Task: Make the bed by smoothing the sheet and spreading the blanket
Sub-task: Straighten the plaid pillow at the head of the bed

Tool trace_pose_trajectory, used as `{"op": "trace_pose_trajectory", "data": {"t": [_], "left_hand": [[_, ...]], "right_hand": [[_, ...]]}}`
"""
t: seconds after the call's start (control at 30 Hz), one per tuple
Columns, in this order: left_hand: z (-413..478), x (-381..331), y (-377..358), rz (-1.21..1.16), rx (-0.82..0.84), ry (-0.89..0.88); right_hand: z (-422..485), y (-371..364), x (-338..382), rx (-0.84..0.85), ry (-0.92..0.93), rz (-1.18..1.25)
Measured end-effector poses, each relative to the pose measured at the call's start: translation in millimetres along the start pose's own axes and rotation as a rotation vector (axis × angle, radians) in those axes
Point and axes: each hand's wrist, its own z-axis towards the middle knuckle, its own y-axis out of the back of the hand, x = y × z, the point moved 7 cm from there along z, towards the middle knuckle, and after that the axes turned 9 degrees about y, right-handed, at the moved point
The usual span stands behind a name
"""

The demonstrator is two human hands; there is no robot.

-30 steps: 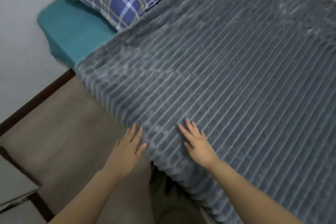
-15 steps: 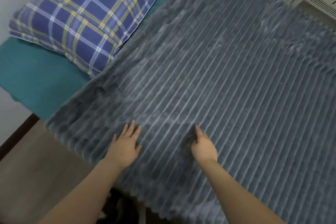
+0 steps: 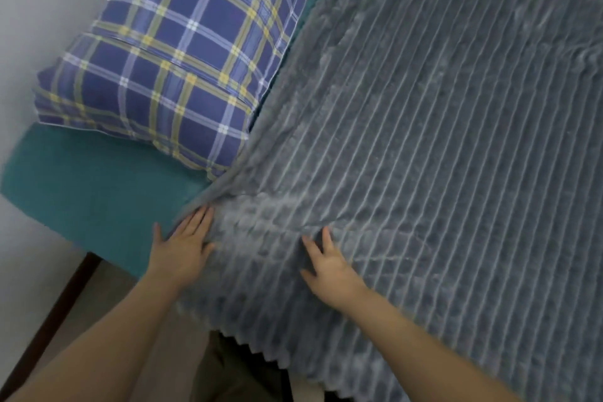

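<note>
A grey ribbed plush blanket covers most of the bed, its edge hanging over the near side. The teal sheet shows at the bed's head corner on the left. My left hand lies flat at the blanket's top corner, fingers spread, half on the blanket edge and half on the sheet. My right hand presses palm-down on the blanket a little to the right, fingers apart. A shallow wrinkle runs between the two hands.
A blue, yellow and white plaid pillow rests at the head of the bed, its lower corner touching the blanket edge. A pale wall stands at the left. A dark baseboard and beige floor lie below.
Both hands have slid along the blanket toward the pillow end. My left hand now reaches the blanket's top corner at the teal sheet. The view has shifted toward the head of the bed.
</note>
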Motion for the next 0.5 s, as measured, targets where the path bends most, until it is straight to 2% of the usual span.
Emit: {"op": "trace_pose_trajectory", "data": {"t": [0.03, 0.1, 0.13, 0.2, 0.27, 0.33, 0.4, 0.5], "left_hand": [[6, 11, 6, -0.003, -0.005, -0.069], [14, 23, 22, -0.261, -0.009, -0.212], [18, 29, 33, -0.456, -0.015, -0.231], [30, 47, 56, -0.792, -0.038, -0.13], [44, 70, 72, -1.102, -0.006, 0.066], [64, 90, 90, -1.472, 0.086, 0.227], [86, 108, 117, -1.759, 0.143, 0.311], [111, 126, 169, -1.912, 0.225, 0.388]], "right_hand": [[11, 10, 19, -0.106, 0.021, 0.103], [33, 44, 59, -0.382, 0.065, 0.229], [46, 61, 77, -0.494, 0.066, 0.279], [75, 92, 110, -0.625, 0.051, 0.487], [109, 110, 138, -0.587, 0.011, 0.826], [140, 124, 162, -0.531, -0.066, 1.067], [162, 142, 181, -0.52, -0.142, 1.188], [174, 179, 210, -0.536, -0.185, 1.18]]}}
